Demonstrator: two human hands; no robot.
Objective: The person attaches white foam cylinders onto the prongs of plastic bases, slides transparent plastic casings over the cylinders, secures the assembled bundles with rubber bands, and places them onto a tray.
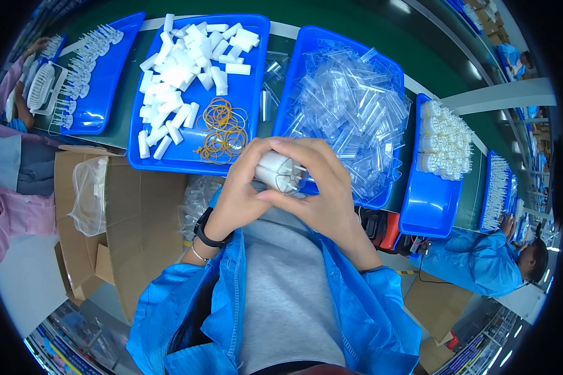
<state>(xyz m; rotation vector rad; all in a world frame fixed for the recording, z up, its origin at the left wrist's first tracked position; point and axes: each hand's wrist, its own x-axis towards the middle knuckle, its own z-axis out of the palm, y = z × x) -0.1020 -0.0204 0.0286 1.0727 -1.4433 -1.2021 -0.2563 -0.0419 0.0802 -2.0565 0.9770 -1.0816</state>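
Observation:
Between my two hands is a bundle of white cylinders [278,172], held in front of my chest. Thin white prongs stick out at its right end. My left hand [236,187] wraps its left side, fingers curled over the top and thumb below. From the other side my right hand [324,178] grips it with curved fingers and thumb. Just beyond my left hand, a blue tray [260,56] bears many white foam-like blocks [181,69] and a heap of tan rubber bands [222,134]. Past my right hand, another blue tray [306,39] is heaped with clear plastic sleeves [356,106].
Right, a blue tray [428,215] holds rows of white bundles [444,140]. A far-left blue tray [122,69] carries white pronged parts [84,62]. An open cardboard box [147,231] stands below the left trays. Co-workers in pink [19,206] and blue [475,259] sit either side.

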